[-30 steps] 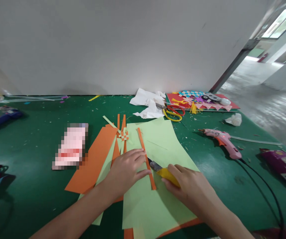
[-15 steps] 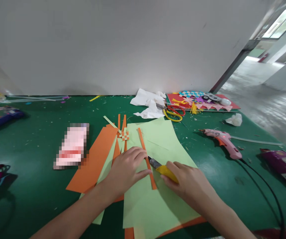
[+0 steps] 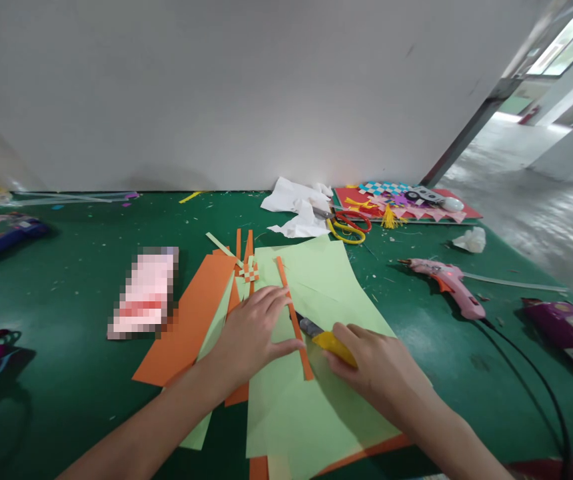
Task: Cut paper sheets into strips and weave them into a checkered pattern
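In the head view, my right hand [image 3: 366, 357] is wrapped round a yellow utility knife [image 3: 334, 343]. Its blade reaches the narrow orange paper strip [image 3: 301, 347], which lies slanting on a light green sheet [image 3: 344, 293]. My left hand [image 3: 254, 327] is open at the strip's left side, thumb and fingers spread apart, with fingertips at its edge; how firmly they touch cannot be seen. Just beyond that hand is a small orange-and-green checkered weave [image 3: 250, 272] with loose strips fanning out. An orange sheet [image 3: 191, 320] lies to the left, partly under my left forearm.
Scissors with red and yellow handles [image 3: 349, 227] lie beside crumpled white tissue [image 3: 296, 207]. To the right are a pink glue gun [image 3: 446, 283] with a trailing cord and a purple tool [image 3: 566, 333]. A blurred pink item [image 3: 144, 293] lies left. A grey wall [image 3: 216, 93] closes off the back.
My left fingers have shifted slightly up along the strip and loosened, the fingertips lifting back to its left edge. My right hand and the knife stay nearly where they were.
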The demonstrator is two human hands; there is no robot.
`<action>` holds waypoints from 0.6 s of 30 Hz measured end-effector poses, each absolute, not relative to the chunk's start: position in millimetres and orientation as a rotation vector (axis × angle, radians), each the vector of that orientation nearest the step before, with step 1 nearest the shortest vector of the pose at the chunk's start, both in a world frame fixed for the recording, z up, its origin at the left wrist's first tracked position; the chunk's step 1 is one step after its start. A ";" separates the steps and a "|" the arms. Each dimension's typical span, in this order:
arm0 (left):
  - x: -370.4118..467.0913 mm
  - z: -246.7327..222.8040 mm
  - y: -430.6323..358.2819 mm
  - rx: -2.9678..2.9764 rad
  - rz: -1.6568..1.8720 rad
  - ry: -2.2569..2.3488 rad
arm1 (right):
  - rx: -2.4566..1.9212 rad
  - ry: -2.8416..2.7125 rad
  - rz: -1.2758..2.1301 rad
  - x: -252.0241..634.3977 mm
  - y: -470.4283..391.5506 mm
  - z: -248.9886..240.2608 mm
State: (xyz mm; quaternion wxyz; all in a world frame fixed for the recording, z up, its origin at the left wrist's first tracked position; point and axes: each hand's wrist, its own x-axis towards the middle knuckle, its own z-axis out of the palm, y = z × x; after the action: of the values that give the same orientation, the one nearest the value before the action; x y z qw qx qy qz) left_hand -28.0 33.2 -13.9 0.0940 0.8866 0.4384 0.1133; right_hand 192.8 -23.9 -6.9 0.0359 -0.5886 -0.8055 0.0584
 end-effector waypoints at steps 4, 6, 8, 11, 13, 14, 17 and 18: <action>-27.9 -14.1 33.7 2.637 0.337 1.304 | -1.840 -2.478 0.221 191.9 -22.0 -3.9; -28.0 -14.2 33.6 2.636 0.340 1.303 | -1.845 -2.474 0.243 191.7 -20.9 -3.0; -28.0 -14.2 33.3 2.630 0.343 1.305 | -1.849 -2.477 0.273 191.8 -20.1 -2.1; -28.1 -14.2 32.8 2.624 0.347 1.308 | -1.854 -2.485 0.306 191.6 -18.8 -0.7; -28.3 -14.3 32.6 2.626 0.349 1.301 | -1.853 -2.485 0.319 191.3 -17.6 -0.2; -28.4 -14.4 32.6 2.628 0.355 1.297 | -1.854 -2.483 0.319 191.1 -16.9 -0.2; -28.5 -14.5 32.8 2.632 0.384 1.292 | -1.853 -2.470 0.280 190.5 -14.1 -0.6; -28.4 -14.5 32.9 2.633 0.392 1.290 | -1.854 -2.466 0.265 190.3 -13.1 -0.8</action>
State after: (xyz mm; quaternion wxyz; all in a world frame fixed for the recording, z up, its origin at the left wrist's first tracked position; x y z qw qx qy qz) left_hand -28.4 32.9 -14.5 0.0917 0.8863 0.4344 0.1320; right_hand 190.3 -13.1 -0.8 0.0224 -0.5985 -0.7962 0.0854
